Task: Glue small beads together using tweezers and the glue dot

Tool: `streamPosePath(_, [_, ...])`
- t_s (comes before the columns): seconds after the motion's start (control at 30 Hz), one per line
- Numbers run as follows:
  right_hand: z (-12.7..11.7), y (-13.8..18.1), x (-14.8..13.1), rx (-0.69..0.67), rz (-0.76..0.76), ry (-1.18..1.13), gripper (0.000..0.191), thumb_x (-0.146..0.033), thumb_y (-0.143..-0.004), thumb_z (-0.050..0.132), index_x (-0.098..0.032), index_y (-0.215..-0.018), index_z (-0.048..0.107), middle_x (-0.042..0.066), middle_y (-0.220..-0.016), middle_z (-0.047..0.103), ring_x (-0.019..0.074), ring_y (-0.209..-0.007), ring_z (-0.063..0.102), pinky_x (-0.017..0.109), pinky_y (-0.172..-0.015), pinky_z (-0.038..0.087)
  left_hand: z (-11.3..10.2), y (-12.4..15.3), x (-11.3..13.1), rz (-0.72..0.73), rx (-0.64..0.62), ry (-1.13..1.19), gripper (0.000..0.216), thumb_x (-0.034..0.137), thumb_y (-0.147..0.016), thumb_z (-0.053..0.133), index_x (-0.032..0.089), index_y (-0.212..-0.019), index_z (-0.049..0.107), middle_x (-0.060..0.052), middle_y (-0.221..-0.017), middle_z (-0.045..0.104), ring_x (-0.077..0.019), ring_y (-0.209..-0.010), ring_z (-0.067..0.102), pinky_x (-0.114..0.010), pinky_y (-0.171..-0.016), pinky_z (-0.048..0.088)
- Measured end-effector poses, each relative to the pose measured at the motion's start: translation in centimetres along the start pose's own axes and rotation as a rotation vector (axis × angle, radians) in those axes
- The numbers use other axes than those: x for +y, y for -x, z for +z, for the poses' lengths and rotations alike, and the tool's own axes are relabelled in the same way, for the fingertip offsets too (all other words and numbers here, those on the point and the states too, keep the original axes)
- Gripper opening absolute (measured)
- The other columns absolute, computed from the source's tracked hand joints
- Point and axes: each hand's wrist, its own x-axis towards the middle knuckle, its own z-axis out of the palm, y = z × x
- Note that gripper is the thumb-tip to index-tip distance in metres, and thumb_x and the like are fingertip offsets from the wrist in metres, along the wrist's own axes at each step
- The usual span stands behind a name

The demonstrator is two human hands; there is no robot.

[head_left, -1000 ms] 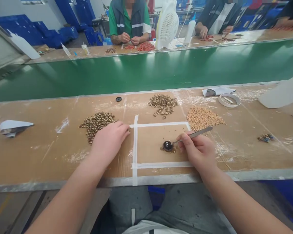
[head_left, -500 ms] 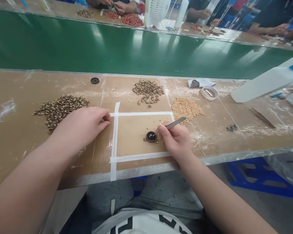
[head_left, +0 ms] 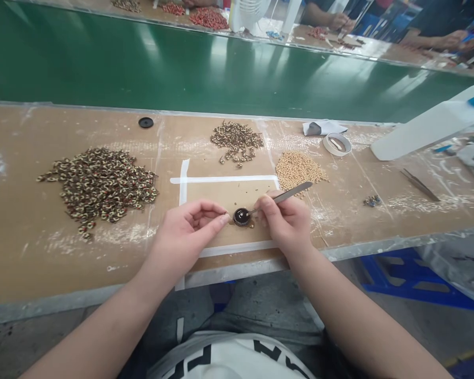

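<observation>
My right hand [head_left: 286, 223] grips metal tweezers [head_left: 290, 194] whose tips reach into a small black round dish [head_left: 242, 216] inside a square marked out with white tape [head_left: 225, 180]. My left hand [head_left: 187, 237] sits just left of the dish, thumb and fingers pinched round something too small to make out. A large pile of gold-and-red small parts [head_left: 98, 181] lies to the left. A smaller pile of similar parts [head_left: 237, 139] and a heap of tan beads [head_left: 298, 169] lie beyond the square.
A black disc [head_left: 146, 122], a tape roll [head_left: 337, 143], folded paper [head_left: 324, 127], a white squeeze bottle [head_left: 430, 129], spare tweezers [head_left: 418, 184] and a few blue parts [head_left: 372, 200] lie on the brown bench. Behind runs a green conveyor belt [head_left: 221, 68]; other people's hands work beyond it.
My left hand has left the big pile and come right to the dish, pinching something small. The camera has tilted down and shifted. My right hand keeps the tweezers at the dish.
</observation>
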Motion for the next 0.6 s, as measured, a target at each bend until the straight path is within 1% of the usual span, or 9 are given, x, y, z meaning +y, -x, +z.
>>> streamPosePath(0.1, [0.1, 0.1, 0.2, 0.028, 0.131, -0.257, 0.04, -0.05, -0.105, 0.067, -0.021, -0.08, 0.075, 0.0, -0.061, 0.067, 0.0134, -0.051, 0.061, 0.028, -0.053, 0.051, 0.3, 0.2, -0.2, 0.002, -0.03, -0.008, 0.029, 0.046, -0.086, 0.084, 0.02, -0.097, 0.081, -0.008, -0.092, 0.083, -0.0196, -0.082, 0.076, -0.028, -0.073, 0.062])
streamPosePath(0.17, [0.3, -0.1, 0.4, 0.002, 0.209, -0.403, 0.04, -0.054, -0.102, 0.071, -0.02, -0.08, 0.074, -0.001, -0.059, 0.066, 0.0122, -0.046, 0.06, 0.026, -0.047, 0.049, 0.5, 0.4, -0.4, 0.007, -0.044, -0.07, 0.027, 0.046, -0.089, 0.082, 0.021, -0.099, 0.081, -0.006, -0.091, 0.082, -0.0185, -0.079, 0.074, -0.027, -0.068, 0.059])
streamPosePath(0.23, [0.4, -0.4, 0.6, -0.039, 0.257, -0.486, 0.043, -0.058, -0.099, 0.074, -0.019, -0.079, 0.073, -0.001, -0.056, 0.066, 0.012, -0.043, 0.06, 0.025, -0.045, 0.049, 0.6, 0.5, -0.7, 0.015, -0.053, -0.148, 0.027, 0.048, -0.091, 0.08, 0.022, -0.101, 0.082, -0.005, -0.09, 0.082, -0.0185, -0.079, 0.074, -0.027, -0.066, 0.057])
streamPosePath(0.33, [0.5, -0.7, 0.7, -0.09, 0.304, -0.5, 0.048, -0.064, -0.095, 0.075, -0.02, -0.078, 0.073, 0.0, -0.056, 0.067, 0.0126, -0.042, 0.06, 0.026, -0.046, 0.052, 0.6, 0.5, -1.0, 0.024, -0.056, -0.222, 0.029, 0.05, -0.092, 0.078, 0.024, -0.103, 0.082, -0.005, -0.092, 0.082, -0.0199, -0.081, 0.075, -0.028, -0.066, 0.056])
streamPosePath(0.43, [0.5, -0.8, 0.7, -0.105, 0.337, -0.483, 0.05, -0.068, -0.093, 0.075, -0.021, -0.079, 0.073, 0.001, -0.06, 0.071, 0.0132, -0.043, 0.062, 0.028, -0.047, 0.055, 0.7, 0.4, -1.1, 0.037, -0.055, -0.233, 0.029, 0.051, -0.093, 0.078, 0.025, -0.104, 0.082, -0.004, -0.094, 0.083, -0.0205, -0.084, 0.076, -0.028, -0.067, 0.057])
streamPosePath(0.6, [0.5, -0.8, 0.5, -0.111, 0.352, -0.504, 0.047, -0.066, -0.091, 0.079, -0.022, -0.078, 0.074, 0.001, -0.058, 0.071, 0.0148, -0.044, 0.064, 0.028, -0.047, 0.056, 1.1, 0.4, -0.8, 0.045, -0.05, -0.173, 0.025, 0.047, -0.092, 0.08, 0.023, -0.102, 0.08, -0.004, -0.095, 0.083, -0.0195, -0.084, 0.077, -0.027, -0.073, 0.061])
